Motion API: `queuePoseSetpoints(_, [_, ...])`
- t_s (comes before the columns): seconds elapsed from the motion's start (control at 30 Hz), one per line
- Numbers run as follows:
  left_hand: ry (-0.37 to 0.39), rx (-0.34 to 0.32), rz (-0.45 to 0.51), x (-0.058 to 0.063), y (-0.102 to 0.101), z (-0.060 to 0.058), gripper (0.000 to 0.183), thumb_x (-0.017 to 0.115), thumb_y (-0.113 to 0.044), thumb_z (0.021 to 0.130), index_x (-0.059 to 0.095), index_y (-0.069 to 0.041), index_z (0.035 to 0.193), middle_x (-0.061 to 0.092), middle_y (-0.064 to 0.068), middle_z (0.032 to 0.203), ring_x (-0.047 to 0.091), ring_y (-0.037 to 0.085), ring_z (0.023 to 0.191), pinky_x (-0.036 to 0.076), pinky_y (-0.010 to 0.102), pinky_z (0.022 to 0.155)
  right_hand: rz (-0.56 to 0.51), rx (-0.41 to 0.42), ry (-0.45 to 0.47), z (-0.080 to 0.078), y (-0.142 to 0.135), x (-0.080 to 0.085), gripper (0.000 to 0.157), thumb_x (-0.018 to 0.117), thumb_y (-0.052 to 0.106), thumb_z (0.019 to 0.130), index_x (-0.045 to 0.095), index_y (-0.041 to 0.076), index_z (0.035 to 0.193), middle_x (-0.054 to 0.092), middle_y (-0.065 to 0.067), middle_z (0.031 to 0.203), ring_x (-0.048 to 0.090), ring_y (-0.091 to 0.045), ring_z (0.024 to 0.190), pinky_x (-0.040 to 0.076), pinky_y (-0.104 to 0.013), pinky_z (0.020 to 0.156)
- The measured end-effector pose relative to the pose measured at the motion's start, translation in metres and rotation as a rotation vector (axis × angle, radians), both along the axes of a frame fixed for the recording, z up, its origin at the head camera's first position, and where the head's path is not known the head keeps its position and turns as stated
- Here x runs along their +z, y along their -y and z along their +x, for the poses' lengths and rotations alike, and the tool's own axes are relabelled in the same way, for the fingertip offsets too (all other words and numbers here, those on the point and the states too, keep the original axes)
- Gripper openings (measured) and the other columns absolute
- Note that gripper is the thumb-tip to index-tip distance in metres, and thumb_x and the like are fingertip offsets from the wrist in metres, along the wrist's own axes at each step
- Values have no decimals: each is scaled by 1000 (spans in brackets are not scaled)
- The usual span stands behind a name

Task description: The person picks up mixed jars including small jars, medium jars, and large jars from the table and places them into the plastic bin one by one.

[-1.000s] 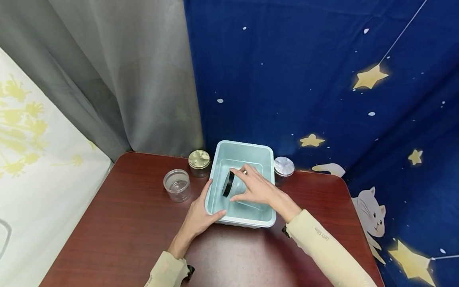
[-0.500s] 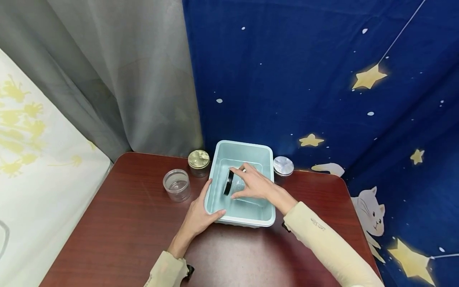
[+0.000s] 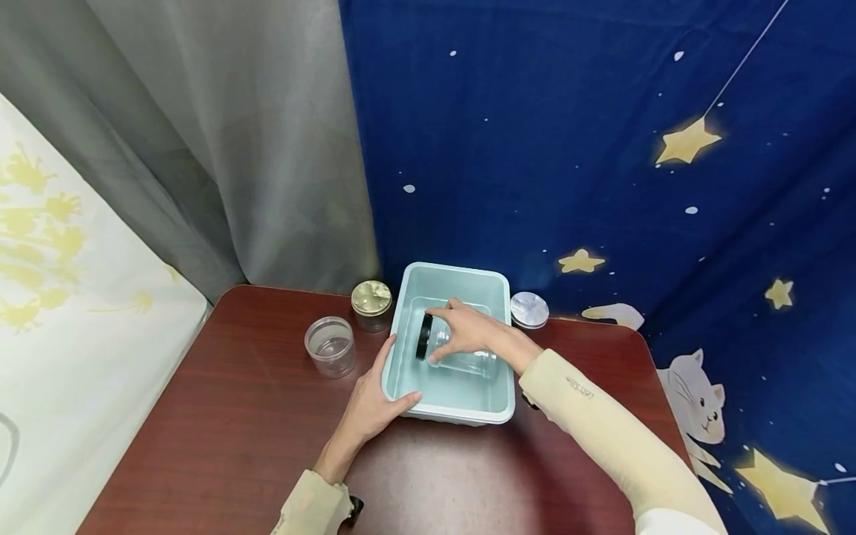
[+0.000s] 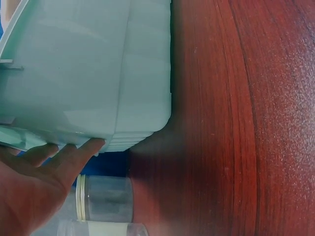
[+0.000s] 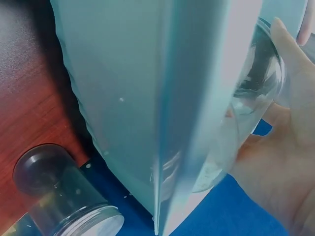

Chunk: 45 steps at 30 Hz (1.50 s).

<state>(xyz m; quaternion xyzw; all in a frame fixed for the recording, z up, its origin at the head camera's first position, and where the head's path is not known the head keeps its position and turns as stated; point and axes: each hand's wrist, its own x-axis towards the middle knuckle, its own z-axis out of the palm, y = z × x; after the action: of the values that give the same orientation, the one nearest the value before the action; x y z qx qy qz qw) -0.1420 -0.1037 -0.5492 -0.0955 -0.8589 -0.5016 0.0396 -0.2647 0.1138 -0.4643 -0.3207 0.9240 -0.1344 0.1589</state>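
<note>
A clear jar (image 3: 471,362) with a black lid (image 3: 424,336) lies on its side in a pale blue plastic tub (image 3: 458,413), lid toward the left. My right hand (image 3: 469,330) holds the jar near the lid end, thumb on the near side and fingers over the far side, as the right wrist view partly shows. At the tub's front left corner my left hand (image 3: 371,400) grips the rim. Its thumb lies over the front edge, and its fingers (image 4: 74,156) rest on the outside of the left wall. My right hand covers part of the jar.
Left of the tub stand an open clear jar (image 3: 331,348) and a jar with a gold lid (image 3: 371,303). A jar with a silver lid (image 3: 529,309) is at its right. Behind the wooden table (image 3: 234,416) hang grey and blue curtains (image 3: 481,163).
My right hand has shifted slightly up and left along the jar, which now lies flatter with more of its body showing. My left hand stays at the tub's corner.
</note>
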Motion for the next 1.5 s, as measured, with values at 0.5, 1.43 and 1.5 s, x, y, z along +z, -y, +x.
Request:
queuePoseSetpoints(0.5, [9, -4, 23, -1, -1, -3, 104, 84, -40, 75, 22, -31, 158, 50, 19, 145, 57, 38, 120, 45, 55, 92, 76, -13, 24, -12, 8, -7, 96, 83, 53, 75, 41, 16, 152, 52, -13, 131, 55, -19, 100, 48, -38, 85])
queuePoseSetpoints(1.43, [-25, 10, 24, -5, 2, -1, 103, 84, -42, 74, 24, -31, 158, 50, 19, 145, 56, 40, 122, 44, 57, 93, 188, 30, 44, -14, 19, -28, 97, 80, 56, 77, 37, 16, 154, 53, -9, 127, 55, -15, 98, 47, -33, 90])
queuePoseSetpoints(1.5, [-22, 9, 24, -3, 1, 0, 104, 84, -42, 74, 24, -31, 158, 49, 19, 147, 55, 39, 124, 44, 57, 94, 182, 32, 39, -12, 18, -31, 98, 80, 55, 77, 36, 15, 155, 52, -9, 128, 55, -15, 98, 47, -33, 89])
